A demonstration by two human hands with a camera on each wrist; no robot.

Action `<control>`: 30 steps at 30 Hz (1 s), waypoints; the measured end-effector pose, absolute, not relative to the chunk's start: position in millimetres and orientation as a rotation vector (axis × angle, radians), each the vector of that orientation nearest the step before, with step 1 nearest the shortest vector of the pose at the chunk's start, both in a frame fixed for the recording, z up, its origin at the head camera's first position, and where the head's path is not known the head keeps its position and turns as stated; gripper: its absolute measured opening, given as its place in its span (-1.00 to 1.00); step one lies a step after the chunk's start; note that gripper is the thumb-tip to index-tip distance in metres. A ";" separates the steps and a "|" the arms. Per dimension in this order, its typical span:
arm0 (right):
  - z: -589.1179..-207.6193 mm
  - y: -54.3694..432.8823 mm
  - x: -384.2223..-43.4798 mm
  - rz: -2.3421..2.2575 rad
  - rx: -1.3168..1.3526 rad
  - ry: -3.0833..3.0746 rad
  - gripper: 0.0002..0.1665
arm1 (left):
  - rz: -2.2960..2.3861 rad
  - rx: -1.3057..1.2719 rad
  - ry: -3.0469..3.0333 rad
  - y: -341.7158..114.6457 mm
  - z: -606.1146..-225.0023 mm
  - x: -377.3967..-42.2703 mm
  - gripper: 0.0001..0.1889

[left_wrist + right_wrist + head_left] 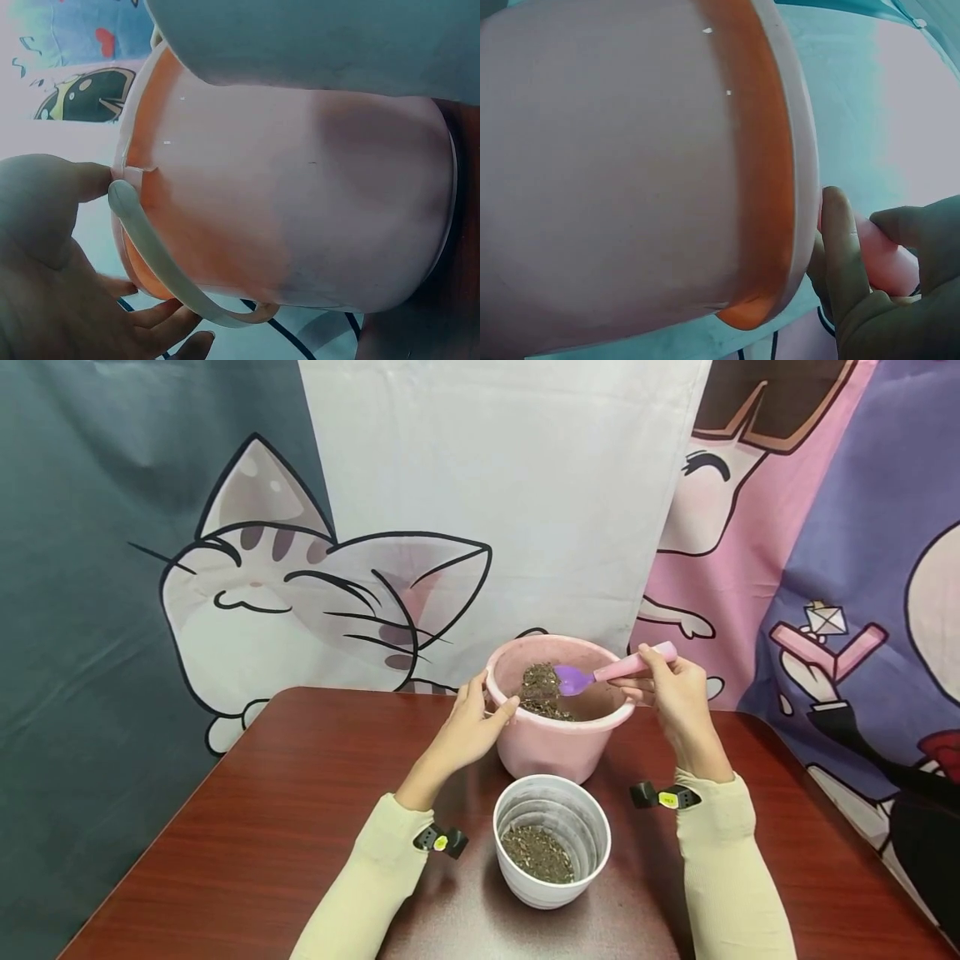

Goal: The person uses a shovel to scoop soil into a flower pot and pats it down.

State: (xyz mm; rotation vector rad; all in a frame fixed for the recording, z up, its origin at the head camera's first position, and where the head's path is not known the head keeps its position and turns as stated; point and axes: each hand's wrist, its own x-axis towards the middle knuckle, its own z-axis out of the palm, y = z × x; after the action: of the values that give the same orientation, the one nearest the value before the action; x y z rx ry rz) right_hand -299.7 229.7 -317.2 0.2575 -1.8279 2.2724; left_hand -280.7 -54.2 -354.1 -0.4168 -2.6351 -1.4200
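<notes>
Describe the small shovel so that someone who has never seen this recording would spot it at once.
On the reddish-brown table, find the large pink bucket near the far edge. The small shovel slants over its right rim, pink handle outward. Its purple blade, with brown soil at the tip, sets it apart from the pink bucket and the nearer white pot.

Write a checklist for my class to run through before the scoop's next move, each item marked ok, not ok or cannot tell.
1. Right hand grips the scoop: ok.
2. The scoop carries soil: ok.
3. Left hand touches the pink bucket: ok.
4. The white pot stands upright on the table: ok.
5. The scoop is over the white pot, its likely destination: not ok, it is at the pink bucket.
6. The load won't spill: cannot tell.
</notes>
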 end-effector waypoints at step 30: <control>-290.3 256.8 -269.9 2.575 0.685 -2.068 -0.54 | -0.573 -0.966 -3.243 -89.7 -290.9 -198.9 0.02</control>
State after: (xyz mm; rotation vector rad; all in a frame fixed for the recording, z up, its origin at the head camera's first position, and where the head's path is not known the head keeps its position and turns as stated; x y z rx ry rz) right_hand -269.9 256.8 -290.3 0.6848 -2.0684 2.5750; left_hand -198.9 -89.7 -290.9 -0.9662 -3.2431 -0.5731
